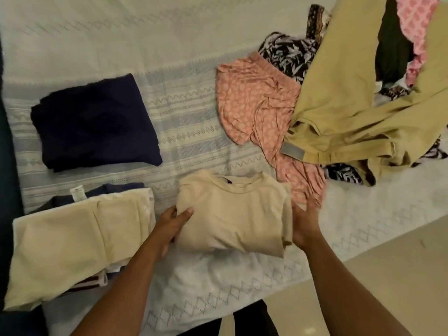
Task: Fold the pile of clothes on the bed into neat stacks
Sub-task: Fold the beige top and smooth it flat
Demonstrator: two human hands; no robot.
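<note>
1. Cream T-shirt (232,214): folded, lying on the bed (145,32) near its front edge.
2. Left hand (173,226): I grip the T-shirt's left edge, thumb on top.
3. Right hand (305,224): laid against the T-shirt's right edge, fingers extended, blurred.
4. Left of the T-shirt: cream-topped stack (68,251). Behind that, navy folded garment (97,122).
5. Right of and behind the T-shirt: unfolded pink patterned garment (254,105), touching khaki trousers (351,105).

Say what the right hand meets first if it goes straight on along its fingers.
The right hand, at the right edge of the folded cream T-shirt, points away up the bed. Likely first: the pink patterned garment, whose near end lies just past its fingertips. Blur hides whether they already touch.
</note>
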